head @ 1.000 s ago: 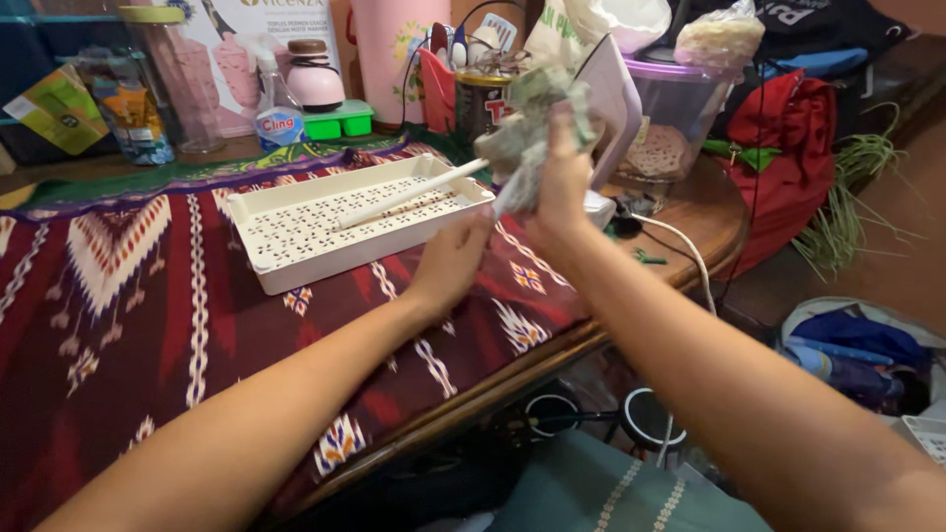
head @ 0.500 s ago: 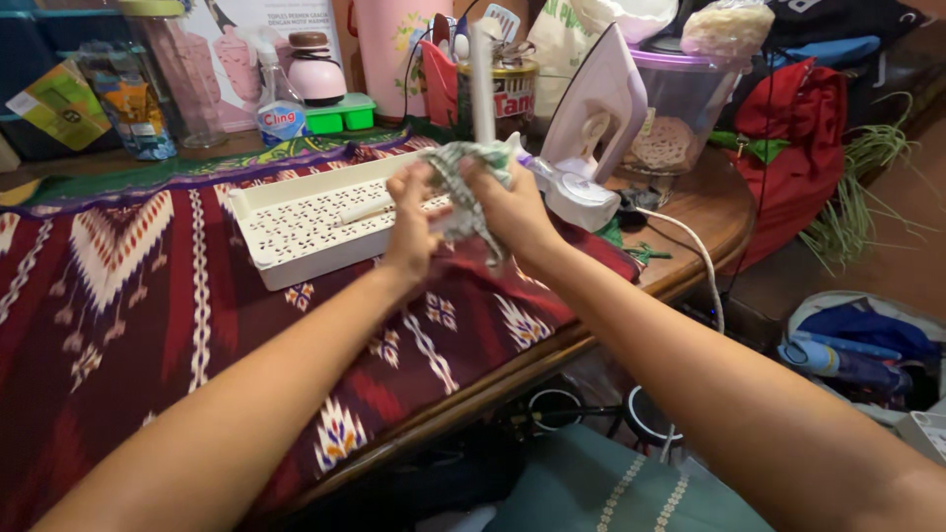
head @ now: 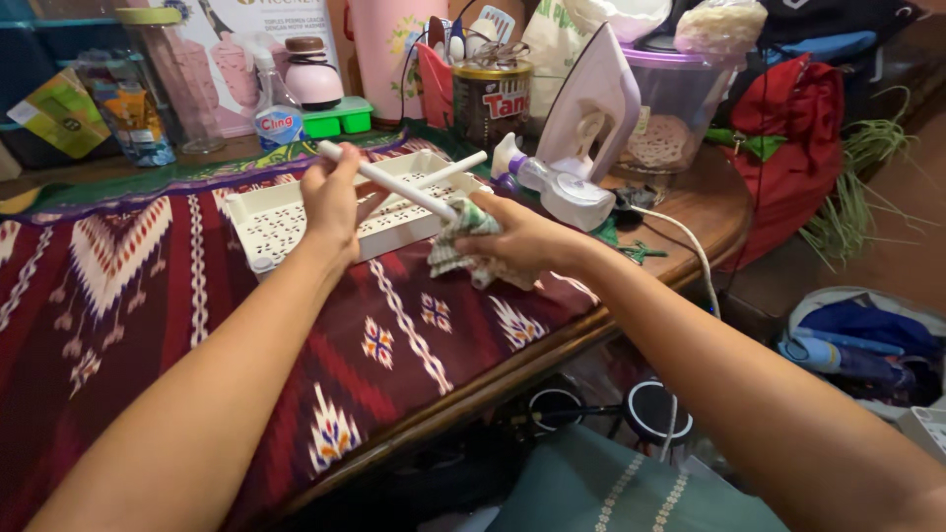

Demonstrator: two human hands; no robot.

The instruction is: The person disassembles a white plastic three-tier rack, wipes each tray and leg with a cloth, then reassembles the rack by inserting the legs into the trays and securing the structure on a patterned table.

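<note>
Table (head: 709, 202) under a patterned red cloth (head: 148, 296); white perforated tray (head: 286, 212) on it, iron (head: 591, 128) standing beyond. Your left hand (head: 333, 202) is closed around one end of a white rod (head: 389, 182), held above the tray. Your right hand (head: 522, 241) is clenched on a checked rag (head: 455, 246) at the rod's other end.
</note>
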